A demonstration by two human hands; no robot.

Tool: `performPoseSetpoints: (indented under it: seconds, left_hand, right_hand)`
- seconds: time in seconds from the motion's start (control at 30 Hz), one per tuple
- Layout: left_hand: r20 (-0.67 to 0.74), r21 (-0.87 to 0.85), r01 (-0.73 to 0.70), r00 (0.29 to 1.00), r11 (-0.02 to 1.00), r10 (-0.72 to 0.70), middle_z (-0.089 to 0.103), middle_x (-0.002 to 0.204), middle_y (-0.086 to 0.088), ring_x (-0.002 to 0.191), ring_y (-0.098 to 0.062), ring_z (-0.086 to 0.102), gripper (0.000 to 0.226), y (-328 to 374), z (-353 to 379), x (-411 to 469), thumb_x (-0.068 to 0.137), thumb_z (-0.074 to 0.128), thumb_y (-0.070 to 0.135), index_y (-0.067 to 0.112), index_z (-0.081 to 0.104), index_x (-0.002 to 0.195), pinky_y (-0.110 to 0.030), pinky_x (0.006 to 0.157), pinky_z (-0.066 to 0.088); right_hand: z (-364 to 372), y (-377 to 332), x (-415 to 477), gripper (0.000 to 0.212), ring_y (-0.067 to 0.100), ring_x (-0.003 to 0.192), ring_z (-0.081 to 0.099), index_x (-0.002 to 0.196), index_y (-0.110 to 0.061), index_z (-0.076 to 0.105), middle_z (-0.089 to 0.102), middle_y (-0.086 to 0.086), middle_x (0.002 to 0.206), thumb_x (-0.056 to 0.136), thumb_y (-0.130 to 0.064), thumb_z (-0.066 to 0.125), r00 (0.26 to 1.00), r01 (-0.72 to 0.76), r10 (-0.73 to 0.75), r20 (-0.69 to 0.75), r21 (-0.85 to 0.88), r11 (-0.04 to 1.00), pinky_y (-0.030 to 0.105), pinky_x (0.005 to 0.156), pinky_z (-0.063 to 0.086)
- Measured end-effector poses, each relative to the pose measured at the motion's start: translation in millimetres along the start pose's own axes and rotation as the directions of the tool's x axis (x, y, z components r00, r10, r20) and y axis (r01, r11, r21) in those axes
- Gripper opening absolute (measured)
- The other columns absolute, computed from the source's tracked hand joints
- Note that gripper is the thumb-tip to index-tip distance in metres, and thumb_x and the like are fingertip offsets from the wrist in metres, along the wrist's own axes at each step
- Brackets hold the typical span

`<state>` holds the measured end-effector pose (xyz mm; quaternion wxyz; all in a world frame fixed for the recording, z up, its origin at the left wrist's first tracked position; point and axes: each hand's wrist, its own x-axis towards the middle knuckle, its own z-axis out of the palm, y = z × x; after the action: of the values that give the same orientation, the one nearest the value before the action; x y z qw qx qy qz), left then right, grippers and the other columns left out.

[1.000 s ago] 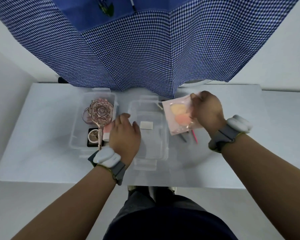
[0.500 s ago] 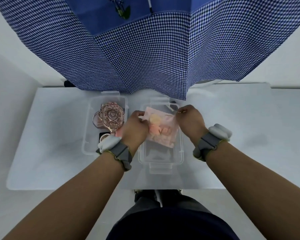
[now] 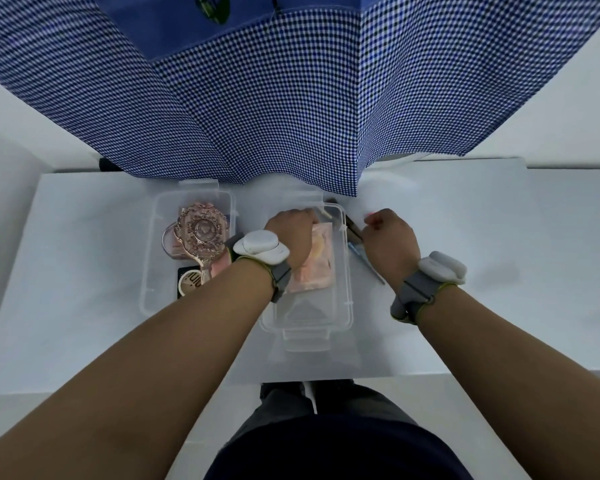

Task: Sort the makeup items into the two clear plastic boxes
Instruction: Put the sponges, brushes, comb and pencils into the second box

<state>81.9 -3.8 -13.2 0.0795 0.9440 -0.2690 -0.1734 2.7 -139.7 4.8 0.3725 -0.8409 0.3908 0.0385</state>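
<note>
Head view, looking down: the pink sponge packet [image 3: 317, 261] lies inside the right clear box [image 3: 343, 299], towards its far end, with the near part of that box bare. The left hand [image 3: 291, 233] is over the packet with fingers curled down on its far left edge; whether it grips or only presses cannot be told, since the hand and its wrist band [image 3: 260, 249] hide that side of the packet. The right hand [image 3: 388, 240] hovers just outside the box's right wall, fingers curled in over thin stick-like items [image 3: 355, 237] lying on the bench [image 3: 84, 271]; something pink shows at its fingertips, but what it pinches cannot be told. The sticks run partly under the hand, so their number is unclear.

Beside it to the left, the left clear box [image 3: 149, 271] holds a rose-gold hand mirror [image 3: 200, 233] lying over a round pinkish ring, with a black square compact [image 3: 189, 284] at the mirror's handle end. The compact carries a pale round mark with lettering too blurred to read.

A blue checked cloth [image 3: 291, 98] hangs down behind the bench, its hem reaching the far ends of both boxes. Dark trousers [image 3: 326, 438] show below the bench's near edge.
</note>
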Motion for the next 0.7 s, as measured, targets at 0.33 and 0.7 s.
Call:
performPoseSetpoints:
  seconds: [0.33,0.7]
  left_hand:
    - [-0.036,0.048,0.056,0.998,0.997,-0.054,0.061,0.119,-0.009,0.11,-0.029,0.056,0.031,-5,23,5,0.089,0.051,0.014,0.012,0.056,0.119,-0.038,0.083,0.048]
    - [0.131,0.145,-0.153,0.982,0.978,0.134,0.028,0.159,-0.006,0.146,-0.026,0.031,0.061,8,41,-47,0.094,0.046,0.041,0.014,0.035,0.148,-0.04,0.114,0.033]
  right_hand:
    - [-1,46,25,0.03,0.035,0.107,0.06,0.117,-0.008,0.06,0.065,0.016,0.117,0.09,-0.018,0.051,0.994,-0.086,0.101,0.042,-0.27,0.959,0.036,0.087,0.048]
    - [8,75,53,0.024,0.035,0.09,0.065,0.096,-0.007,0.058,0.065,0.017,0.1,0.086,-0.03,0.057,0.996,-0.069,0.091,0.021,-0.491,0.869,0.032,0.064,0.044]
